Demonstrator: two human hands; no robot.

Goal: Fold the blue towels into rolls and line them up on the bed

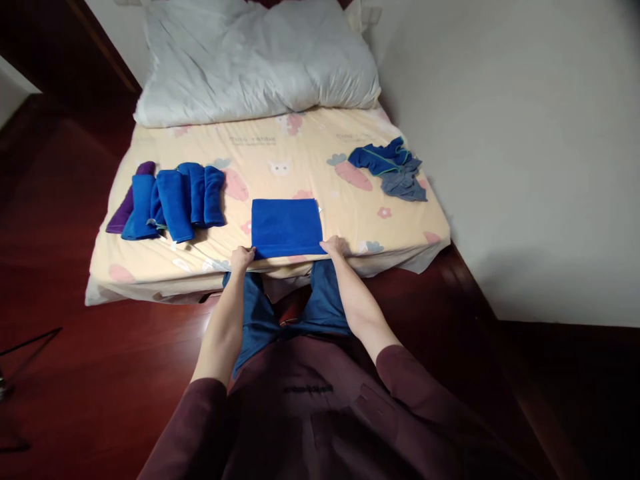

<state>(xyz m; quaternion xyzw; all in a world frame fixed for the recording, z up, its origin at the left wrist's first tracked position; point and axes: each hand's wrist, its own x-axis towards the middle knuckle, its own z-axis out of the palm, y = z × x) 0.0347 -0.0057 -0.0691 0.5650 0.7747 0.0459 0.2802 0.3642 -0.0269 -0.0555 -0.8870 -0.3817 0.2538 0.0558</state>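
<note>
You have two hands [243, 257] and one flat blue cloth [286, 225]. On your one bed [310, 157] you can also count one purple cloth [125, 205], at least four blue rolls [175, 207], overlap hiding the exact number, and two crumpled cloths [373, 160].

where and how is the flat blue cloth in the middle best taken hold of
Probably by both corners of its near edge, coming from the person's side: the blue cloth lies flat and roughly rectangular, with that edge close to the front of the bed. The left grip and right grip are at those corners.
</note>
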